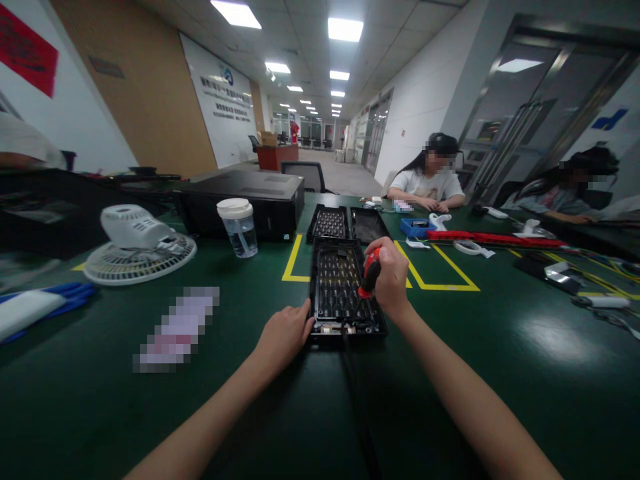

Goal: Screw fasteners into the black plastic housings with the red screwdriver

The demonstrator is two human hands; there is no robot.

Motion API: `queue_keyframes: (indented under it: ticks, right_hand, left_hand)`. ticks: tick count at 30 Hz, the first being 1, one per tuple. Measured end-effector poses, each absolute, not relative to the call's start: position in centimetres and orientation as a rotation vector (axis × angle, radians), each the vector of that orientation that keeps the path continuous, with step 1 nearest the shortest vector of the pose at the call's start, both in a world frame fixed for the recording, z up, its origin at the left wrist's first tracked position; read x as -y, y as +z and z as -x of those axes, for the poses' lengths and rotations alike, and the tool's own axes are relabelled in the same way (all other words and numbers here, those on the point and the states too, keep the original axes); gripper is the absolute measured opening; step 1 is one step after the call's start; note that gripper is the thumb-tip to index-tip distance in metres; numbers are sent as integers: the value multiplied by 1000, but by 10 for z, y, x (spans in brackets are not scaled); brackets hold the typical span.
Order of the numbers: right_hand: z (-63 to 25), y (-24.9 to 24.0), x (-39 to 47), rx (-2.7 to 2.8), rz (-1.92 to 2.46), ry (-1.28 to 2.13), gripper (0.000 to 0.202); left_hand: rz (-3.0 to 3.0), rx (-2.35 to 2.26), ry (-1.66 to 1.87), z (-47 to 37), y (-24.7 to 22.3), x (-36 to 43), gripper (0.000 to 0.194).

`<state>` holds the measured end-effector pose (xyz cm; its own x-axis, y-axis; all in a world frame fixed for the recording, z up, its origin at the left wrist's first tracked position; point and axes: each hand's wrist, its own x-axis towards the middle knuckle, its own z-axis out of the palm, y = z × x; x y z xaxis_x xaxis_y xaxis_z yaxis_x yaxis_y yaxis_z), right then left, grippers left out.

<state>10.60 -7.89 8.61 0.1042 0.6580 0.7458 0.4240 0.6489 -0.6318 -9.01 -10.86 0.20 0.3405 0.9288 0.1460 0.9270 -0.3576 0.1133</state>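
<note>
A black rectangular device casing [341, 293] lies open in front of me, with rows of repeated shapes inside. A strip with small light-coloured parts runs along its near end. My left hand [283, 337] grips the casing's near left corner, thumb and fingers at the edge. Wrapped in my right hand [393, 277] is a red and black screwdriver [369, 277], its handle tilted over the casing's right half. The screwdriver's tip is too dark to make out. A black cable [354, 383] runs from the near end of the casing toward me.
Beyond the casing are a black tray of small parts [330, 221] and a black cover [369, 225]. A water cup [240, 230], a white fan [140, 243] and a large black box [240, 197] stand left. A blue bin [417, 227] is to the right; a person sits behind it.
</note>
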Motion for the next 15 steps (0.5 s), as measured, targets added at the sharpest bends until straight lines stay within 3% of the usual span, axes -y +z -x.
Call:
queue_keyframes:
  ticks: [8,15]
  right_hand:
    - [-112,100,75,1652,806,454,30]
    - [-116,98,70,1613,616,919,26]
  left_hand:
    - [-2561,-1773,294,90,2,109,45]
    - [-2550,-1769,290,89,3,109,45]
